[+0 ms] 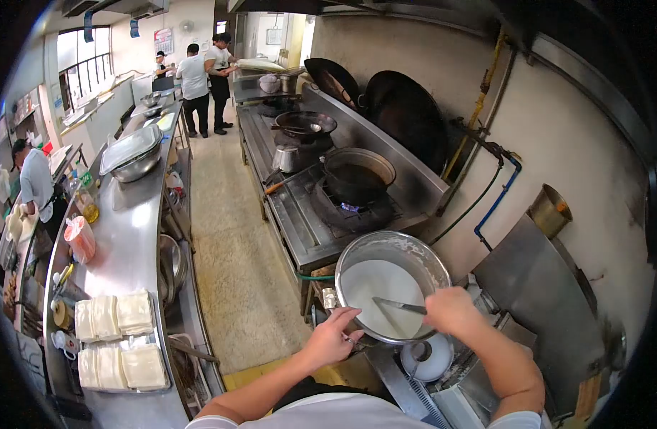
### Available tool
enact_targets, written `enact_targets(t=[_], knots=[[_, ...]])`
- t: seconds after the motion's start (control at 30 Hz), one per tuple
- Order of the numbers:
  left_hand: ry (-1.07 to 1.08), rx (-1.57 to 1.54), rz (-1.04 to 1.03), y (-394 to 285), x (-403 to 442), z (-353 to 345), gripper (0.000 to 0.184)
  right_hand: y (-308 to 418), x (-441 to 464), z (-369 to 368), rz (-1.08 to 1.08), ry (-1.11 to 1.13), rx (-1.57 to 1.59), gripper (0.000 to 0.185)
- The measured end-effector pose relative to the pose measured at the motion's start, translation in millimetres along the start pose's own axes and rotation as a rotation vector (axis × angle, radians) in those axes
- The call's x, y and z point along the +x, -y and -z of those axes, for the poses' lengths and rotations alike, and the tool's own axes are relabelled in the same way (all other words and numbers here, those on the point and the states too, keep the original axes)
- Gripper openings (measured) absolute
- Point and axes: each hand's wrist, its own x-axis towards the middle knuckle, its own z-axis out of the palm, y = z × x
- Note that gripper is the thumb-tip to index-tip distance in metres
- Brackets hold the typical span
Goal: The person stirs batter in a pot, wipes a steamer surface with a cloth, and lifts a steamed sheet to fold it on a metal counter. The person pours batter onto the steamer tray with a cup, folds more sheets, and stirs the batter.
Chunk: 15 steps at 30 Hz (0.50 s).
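Observation:
A large metal pot [435, 264] of white liquid stands at the centre right. My right hand [451, 310] is closed on the handle of a metal utensil [407, 306], whose far end dips into the liquid. At the pot's lower left rim is my left hand [333, 337], its fingers apart and a ring on one of them; it holds nothing. Below the pot, a white round container [432, 360] sits on the metal surface.
A dark pot [357, 179] sits over a lit burner on the stove; woks [407, 107] lean behind. On the left counter [128, 250] are wrapped white stacks [121, 316], a red-and-white tub [80, 239] and a covered bowl [135, 161]. Several people stand further away.

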Motion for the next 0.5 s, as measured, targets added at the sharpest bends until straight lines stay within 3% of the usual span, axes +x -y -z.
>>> enact_targets(t=[0.13,0.33,0.5], knots=[[0.035,0.216,-0.117,7.5,-5.2,-26.7,0.045,-5.3,-26.8,-27.8,0.031,0.018,0.109,0.018],[0.027,0.334,-0.018,7.7,-7.3,-54.4,0.039,-19.0,-49.4,-45.6,0.068,0.149,0.217,0.023],[-0.058,0.277,0.04,5.4,-11.3,-72.2,0.027,-24.5,-66.0,-82.7,0.054,-0.003,0.384,0.021]])
